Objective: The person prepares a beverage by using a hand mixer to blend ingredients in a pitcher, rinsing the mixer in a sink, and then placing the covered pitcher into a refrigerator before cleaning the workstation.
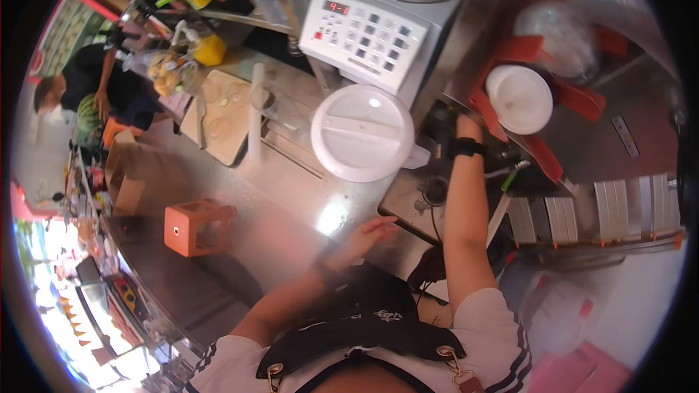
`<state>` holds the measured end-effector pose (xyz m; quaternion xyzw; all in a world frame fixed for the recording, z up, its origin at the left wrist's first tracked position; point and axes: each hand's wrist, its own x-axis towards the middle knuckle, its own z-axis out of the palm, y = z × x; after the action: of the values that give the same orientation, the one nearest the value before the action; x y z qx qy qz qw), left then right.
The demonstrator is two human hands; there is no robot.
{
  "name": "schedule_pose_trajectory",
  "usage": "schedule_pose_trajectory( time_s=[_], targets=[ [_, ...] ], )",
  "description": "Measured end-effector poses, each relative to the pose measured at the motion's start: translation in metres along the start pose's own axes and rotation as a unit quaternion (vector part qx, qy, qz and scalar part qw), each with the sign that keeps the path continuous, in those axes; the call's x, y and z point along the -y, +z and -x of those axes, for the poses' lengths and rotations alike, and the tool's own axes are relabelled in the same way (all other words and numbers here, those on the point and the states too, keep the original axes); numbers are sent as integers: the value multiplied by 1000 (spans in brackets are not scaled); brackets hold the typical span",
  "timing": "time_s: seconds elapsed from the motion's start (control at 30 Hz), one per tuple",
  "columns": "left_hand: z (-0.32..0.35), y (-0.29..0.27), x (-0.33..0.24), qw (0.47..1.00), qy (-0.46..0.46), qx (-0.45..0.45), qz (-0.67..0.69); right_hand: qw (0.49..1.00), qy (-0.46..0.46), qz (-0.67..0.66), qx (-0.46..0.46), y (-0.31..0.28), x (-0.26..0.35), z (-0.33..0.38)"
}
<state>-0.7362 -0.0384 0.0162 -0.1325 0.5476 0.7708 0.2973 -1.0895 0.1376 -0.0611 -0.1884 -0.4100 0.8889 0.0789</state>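
Head view, looking down over a steel counter (pixel 291 196). Left hand (pixel 364 236) hovers over the counter's near edge, fingers loosely extended and slightly apart, holding nothing; nearest thing is the large white round lid (pixel 362 132) farther in on the counter, apart from the hand. Right hand (pixel 466 125) reaches up past the counter's right edge, black band (pixel 466 148) on the wrist; the hand itself is mostly hidden, so its grip cannot be told. It lies just beside a white round lid on a dark cup (pixel 519 99) seated among red brackets (pixel 575 94). Behind the large lid stands a white machine with a keypad (pixel 368 29). An orange box (pixel 193 227) sits toward the counter's left edge, a brown paper bag (pixel 127 171) beyond it. Another person in dark clothing (pixel 109 87) works at far left.
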Motion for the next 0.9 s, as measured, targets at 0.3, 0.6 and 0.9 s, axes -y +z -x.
schedule_pose_trajectory(
  time_s=[0.3, 0.6, 0.9],
  targets=[
    [-126, 75, -71, 968, 74, -50, 235, 859, 45, 449, 240, -10, 80, 253],
    [-196, 121, -52, 986, -11, -24, 166, 963, 99, 241, 72, -73, 76, 201],
    [-265, 129, -54, 972, -31, -76, 221, 964, 140, 185, 131, -113, 53, 106]
  ],
)
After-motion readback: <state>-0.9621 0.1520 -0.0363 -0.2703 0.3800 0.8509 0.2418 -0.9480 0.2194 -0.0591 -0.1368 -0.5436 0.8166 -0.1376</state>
